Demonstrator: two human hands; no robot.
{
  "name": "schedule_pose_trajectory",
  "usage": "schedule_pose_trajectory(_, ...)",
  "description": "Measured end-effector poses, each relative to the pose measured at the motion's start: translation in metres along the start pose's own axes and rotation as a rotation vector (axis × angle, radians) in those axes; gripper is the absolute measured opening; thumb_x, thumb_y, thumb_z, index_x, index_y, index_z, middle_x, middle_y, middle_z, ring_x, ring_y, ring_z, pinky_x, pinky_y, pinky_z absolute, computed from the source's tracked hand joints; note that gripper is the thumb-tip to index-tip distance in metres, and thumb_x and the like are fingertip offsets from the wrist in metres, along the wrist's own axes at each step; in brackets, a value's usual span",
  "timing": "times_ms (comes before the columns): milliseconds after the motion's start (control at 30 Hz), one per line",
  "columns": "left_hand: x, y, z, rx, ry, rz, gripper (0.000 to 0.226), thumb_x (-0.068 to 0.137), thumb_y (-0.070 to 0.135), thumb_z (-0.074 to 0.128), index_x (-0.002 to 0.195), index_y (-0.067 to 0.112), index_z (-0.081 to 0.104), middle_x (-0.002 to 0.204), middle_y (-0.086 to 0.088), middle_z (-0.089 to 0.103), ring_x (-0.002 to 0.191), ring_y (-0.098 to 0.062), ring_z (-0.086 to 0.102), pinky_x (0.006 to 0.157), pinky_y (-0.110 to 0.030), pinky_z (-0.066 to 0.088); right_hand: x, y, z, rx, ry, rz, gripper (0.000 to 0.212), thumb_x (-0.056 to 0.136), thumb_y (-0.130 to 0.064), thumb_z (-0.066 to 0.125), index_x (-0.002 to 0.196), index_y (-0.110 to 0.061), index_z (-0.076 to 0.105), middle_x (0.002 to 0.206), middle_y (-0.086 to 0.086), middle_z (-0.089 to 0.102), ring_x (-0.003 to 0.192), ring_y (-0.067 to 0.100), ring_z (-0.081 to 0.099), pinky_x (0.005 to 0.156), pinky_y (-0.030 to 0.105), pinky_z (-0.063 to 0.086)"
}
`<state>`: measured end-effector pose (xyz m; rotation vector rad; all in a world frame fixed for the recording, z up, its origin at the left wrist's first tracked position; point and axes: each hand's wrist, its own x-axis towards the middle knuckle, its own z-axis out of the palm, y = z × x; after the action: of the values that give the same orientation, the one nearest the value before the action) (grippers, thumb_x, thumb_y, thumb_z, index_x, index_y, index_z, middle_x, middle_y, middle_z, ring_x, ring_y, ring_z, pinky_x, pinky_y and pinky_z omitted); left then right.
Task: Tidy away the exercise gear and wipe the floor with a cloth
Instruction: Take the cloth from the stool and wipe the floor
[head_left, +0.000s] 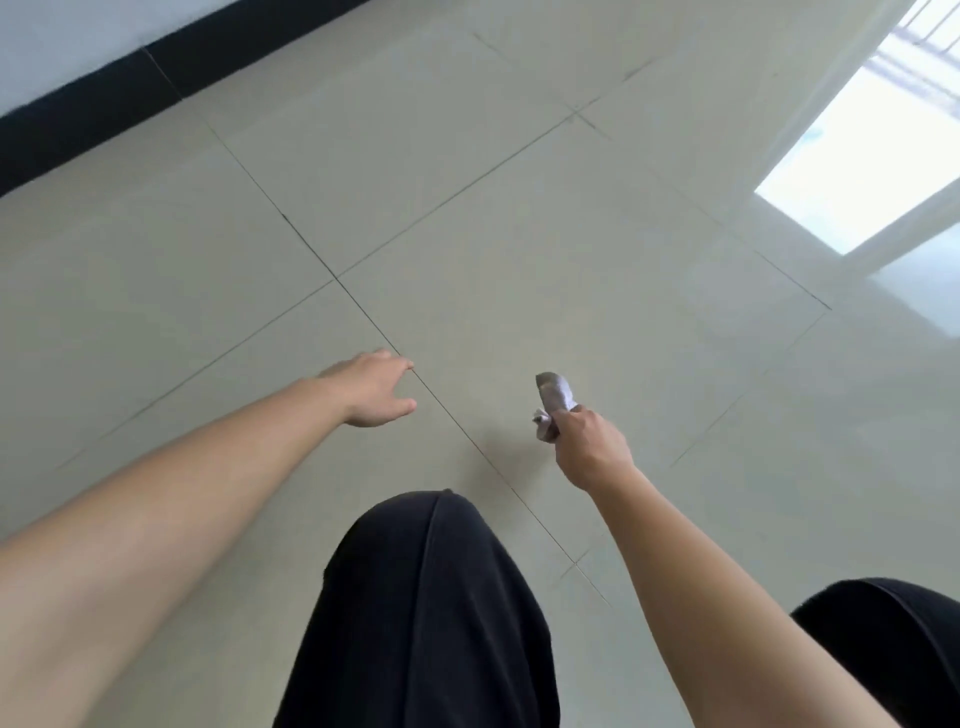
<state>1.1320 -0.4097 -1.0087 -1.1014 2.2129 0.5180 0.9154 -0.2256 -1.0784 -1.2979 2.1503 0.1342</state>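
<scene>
Both arms reach forward: left hand (375, 387) fingers loosely spread, right hand (589, 448) fingers gripping a cloth (555, 400).

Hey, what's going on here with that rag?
A person in black trousers is seen from above over a pale tiled floor. The right hand grips a bunched grey cloth; whether it touches the tiles is unclear. The left hand reaches forward, fingers relaxed, holding nothing.

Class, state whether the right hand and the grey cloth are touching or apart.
Touching. The head view shows the right hand gripping the grey cloth, fingers curled round its lower end, with no gap.
</scene>
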Motion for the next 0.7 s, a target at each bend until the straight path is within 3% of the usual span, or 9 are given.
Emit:
schedule_pose_trajectory(167,0.007,-0.005,0.003,-0.067,0.009,-0.047,0.07,0.093,0.048,0.052,0.152,0.02,0.026,0.157,-0.007,0.025,0.141,-0.028,0.031,0.11,-0.042,0.035,0.014,-0.008,-0.053,0.085,0.097,-0.038,0.039,0.094,-0.014,0.035,0.117,-0.036,0.056,0.114,-0.001,0.057,0.096,0.027,0.059,0.079,0.041,0.055)
schedule_pose_trajectory(333,0.042,-0.017,0.015,-0.077,0.052,-0.122,0.07,0.092,0.046,0.052,0.15,0.016,0.026,0.155,-0.008,0.027,0.14,-0.029,0.029,0.109,-0.045,0.035,0.052,0.001,-0.05,0.172,0.091,-0.109,0.062,0.092,-0.011,0.033,0.133,-0.056,0.037,0.115,-0.005,0.055,0.098,0.027,0.058,0.081,0.043,0.054)
schedule_pose_trajectory(467,0.069,-0.032,0.032,-0.118,0.067,-0.223,0.074,0.088,0.048,0.059,0.146,0.013,0.029,0.154,-0.01,0.026,0.142,-0.029,0.026,0.107,-0.046,0.034,0.096,0.019,-0.039,0.182,0.196,-0.125,0.072,0.088,0.0,0.034,0.14,-0.049,0.04,0.128,-0.006,0.053,0.106,0.025,0.055,0.078,0.037,0.051)
schedule_pose_trajectory(533,0.082,-0.04,0.044,-0.135,0.065,-0.269,0.087,0.081,0.052,0.067,0.147,0.013,0.025,0.156,-0.01,0.022,0.144,-0.028,0.021,0.108,-0.045,0.034,0.127,0.028,-0.035,0.227,0.323,-0.063,0.069,0.089,0.001,0.037,0.144,-0.039,0.042,0.139,0.001,0.049,0.117,0.029,0.051,0.086,0.036,0.045)
schedule_pose_trajectory(600,0.099,-0.052,0.057,-0.107,0.044,-0.305,0.114,0.068,0.059,0.077,0.151,0.01,0.016,0.16,-0.012,0.013,0.148,-0.029,0.013,0.113,-0.045,0.032,0.165,0.032,-0.031,0.327,0.408,0.128,0.065,0.091,-0.002,0.039,0.15,-0.03,0.038,0.152,0.007,0.04,0.133,0.033,0.04,0.105,0.039,0.036)
schedule_pose_trajectory(700,0.119,-0.063,0.076,-0.061,-0.01,-0.324,0.15,0.051,0.067,0.084,0.154,0.004,-0.006,0.164,-0.013,-0.01,0.151,-0.031,-0.008,0.122,-0.042,0.015,0.203,0.006,-0.006,0.274,0.459,0.296,0.051,0.097,-0.013,0.042,0.147,-0.022,0.043,0.163,0.005,0.026,0.144,0.032,0.025,0.113,0.035,0.026)
